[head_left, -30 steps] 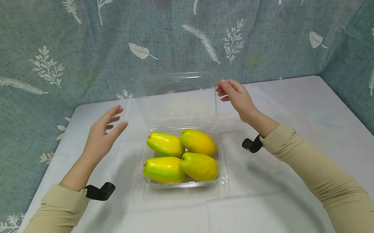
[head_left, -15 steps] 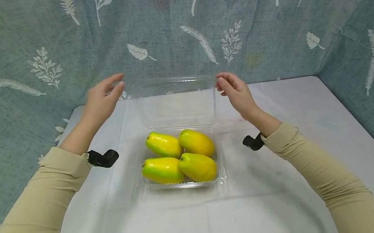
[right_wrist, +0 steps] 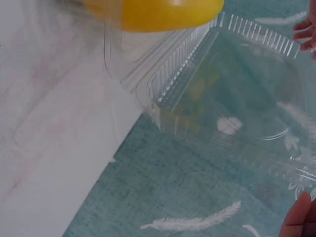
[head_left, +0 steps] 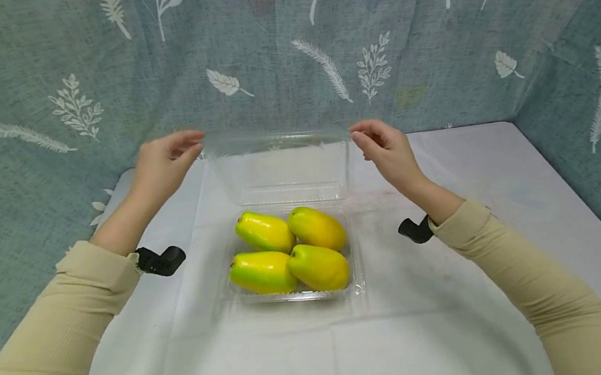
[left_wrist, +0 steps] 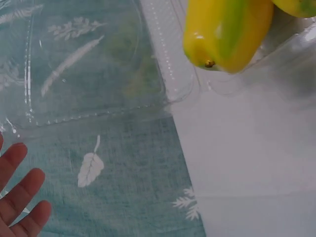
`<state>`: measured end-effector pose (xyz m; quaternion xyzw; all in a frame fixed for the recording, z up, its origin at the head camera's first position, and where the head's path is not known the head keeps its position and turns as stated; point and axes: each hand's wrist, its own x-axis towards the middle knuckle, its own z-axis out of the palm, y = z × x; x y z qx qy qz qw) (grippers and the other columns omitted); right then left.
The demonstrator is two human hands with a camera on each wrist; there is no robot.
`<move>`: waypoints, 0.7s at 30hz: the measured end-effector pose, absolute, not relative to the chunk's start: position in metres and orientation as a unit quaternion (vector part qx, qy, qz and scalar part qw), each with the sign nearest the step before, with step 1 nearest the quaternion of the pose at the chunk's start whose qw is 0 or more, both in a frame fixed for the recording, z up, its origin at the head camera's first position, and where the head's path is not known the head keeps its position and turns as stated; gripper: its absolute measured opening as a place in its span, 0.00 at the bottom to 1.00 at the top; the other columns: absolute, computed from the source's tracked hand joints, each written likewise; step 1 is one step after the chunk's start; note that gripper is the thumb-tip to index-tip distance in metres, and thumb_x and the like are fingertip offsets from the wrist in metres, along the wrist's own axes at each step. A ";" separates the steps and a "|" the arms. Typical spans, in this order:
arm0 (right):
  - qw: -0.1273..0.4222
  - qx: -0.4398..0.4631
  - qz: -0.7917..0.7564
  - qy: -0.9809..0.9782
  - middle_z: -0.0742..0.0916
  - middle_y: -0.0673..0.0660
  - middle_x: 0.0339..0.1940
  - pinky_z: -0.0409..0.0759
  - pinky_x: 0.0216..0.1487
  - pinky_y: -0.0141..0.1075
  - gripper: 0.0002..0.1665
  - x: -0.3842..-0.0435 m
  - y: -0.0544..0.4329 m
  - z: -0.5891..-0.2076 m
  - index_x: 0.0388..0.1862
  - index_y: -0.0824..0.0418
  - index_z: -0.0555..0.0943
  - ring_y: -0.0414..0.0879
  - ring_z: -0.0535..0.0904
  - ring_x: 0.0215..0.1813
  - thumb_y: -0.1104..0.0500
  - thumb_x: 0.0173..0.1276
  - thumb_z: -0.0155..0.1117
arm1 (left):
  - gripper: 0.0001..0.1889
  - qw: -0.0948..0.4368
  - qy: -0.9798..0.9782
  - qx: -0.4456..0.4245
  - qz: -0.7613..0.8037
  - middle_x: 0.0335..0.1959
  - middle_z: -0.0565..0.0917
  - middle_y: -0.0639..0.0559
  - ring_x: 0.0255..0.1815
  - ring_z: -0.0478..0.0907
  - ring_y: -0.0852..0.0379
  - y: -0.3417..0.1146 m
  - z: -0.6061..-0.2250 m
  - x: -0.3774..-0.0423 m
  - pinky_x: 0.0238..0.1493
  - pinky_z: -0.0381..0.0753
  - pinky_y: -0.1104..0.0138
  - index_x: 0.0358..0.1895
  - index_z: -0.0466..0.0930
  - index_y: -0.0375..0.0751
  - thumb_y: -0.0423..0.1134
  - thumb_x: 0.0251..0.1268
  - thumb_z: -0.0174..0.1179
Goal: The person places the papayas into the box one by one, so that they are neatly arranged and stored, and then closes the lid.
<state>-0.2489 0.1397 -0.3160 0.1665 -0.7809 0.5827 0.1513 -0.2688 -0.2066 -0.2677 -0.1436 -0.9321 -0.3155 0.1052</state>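
Note:
A clear plastic clamshell box (head_left: 357,284) lies on the white table, its lid (head_left: 285,167) raised at the back. Several glossy yellow-green fruits (head_left: 320,267), papaya-like in shape, fill the base in two rows. At the lid's upper left corner, my left hand (head_left: 162,167) pinches the edge between thumb and fingers. My right hand (head_left: 389,149) holds the opposite corner, thumb and forefinger together there. The left wrist view has my left fingertips (left_wrist: 29,185) spread by the lid corner. In the right wrist view my right thumb (right_wrist: 298,215) sits at the lid edge.
A white cloth (head_left: 330,362) covers the table. Behind and beside it hangs a blue-green curtain (head_left: 252,43) with white leaf prints, close to the raised lid. Black wrist cameras, left (head_left: 160,261) and right (head_left: 415,230), stick out inward from the sleeves.
My left hand has risen from beside the box to the lid's left corner. The lid has tipped slightly toward me. My right hand has shifted slightly right; the fruits have stayed put.

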 end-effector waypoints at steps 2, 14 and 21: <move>0.145 0.170 0.582 -0.782 0.76 0.54 0.25 0.75 0.32 0.29 0.15 -0.244 0.140 -0.315 0.45 0.71 0.77 0.39 0.70 0.26 0.59 0.69 0.54 | 0.17 0.119 -0.931 -0.148 -0.313 0.46 0.82 0.40 0.43 0.78 0.46 -0.208 -0.270 -0.266 0.41 0.76 0.55 0.54 0.77 0.41 0.44 0.68 0.51; 0.054 0.196 0.594 -0.779 0.77 0.50 0.19 0.76 0.27 0.30 0.12 -0.205 0.143 -0.321 0.40 0.72 0.76 0.43 0.71 0.21 0.61 0.68 0.54 | 0.10 0.174 -0.911 -0.197 -0.316 0.34 0.84 0.46 0.27 0.72 0.75 -0.231 -0.291 -0.228 0.29 0.71 0.78 0.39 0.83 0.39 0.41 0.62 0.59; -0.019 0.194 0.594 -0.781 0.80 0.50 0.24 0.76 0.31 0.33 0.11 -0.179 0.145 -0.329 0.41 0.67 0.76 0.45 0.73 0.24 0.58 0.68 0.54 | 0.04 0.155 -0.886 -0.257 -0.353 0.29 0.82 0.57 0.27 0.73 0.70 -0.242 -0.314 -0.204 0.29 0.72 0.78 0.35 0.84 0.41 0.32 0.56 0.63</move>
